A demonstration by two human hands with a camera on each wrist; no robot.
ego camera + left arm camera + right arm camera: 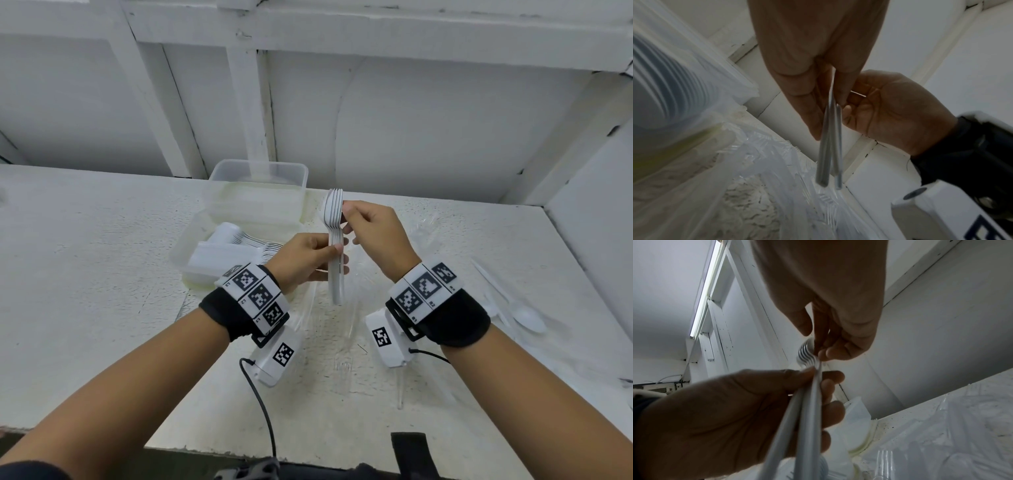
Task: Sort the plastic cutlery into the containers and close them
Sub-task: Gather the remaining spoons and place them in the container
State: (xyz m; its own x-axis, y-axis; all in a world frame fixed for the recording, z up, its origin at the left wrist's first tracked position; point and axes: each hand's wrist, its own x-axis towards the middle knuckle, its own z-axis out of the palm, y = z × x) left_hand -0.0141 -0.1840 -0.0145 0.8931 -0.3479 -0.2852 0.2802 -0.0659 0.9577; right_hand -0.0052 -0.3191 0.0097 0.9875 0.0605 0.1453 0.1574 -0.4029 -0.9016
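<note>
Now both hands hold one nested stack of white spoons upright above the desk, just to the right of the near container. The left hand grips the handles of the stack, its thumb on one side and its fingers curled around the other. The right hand pinches the bowls of the stack at the top between thumb and fingertips. In the left wrist view the handles hang down from the fingers in two slightly parted bundles. In the right wrist view the bowls show as close ribbed edges, one inside the other.

The near container is open and already has rows of white spoons lying in it. Behind it, touching its far side, stands a second clear container, also without a lid. Clear plastic forks lie on the desk below the held stack and toward the person. Well to the right of the stack, a loose white spoon and another white piece of cutlery lie on the desk.
</note>
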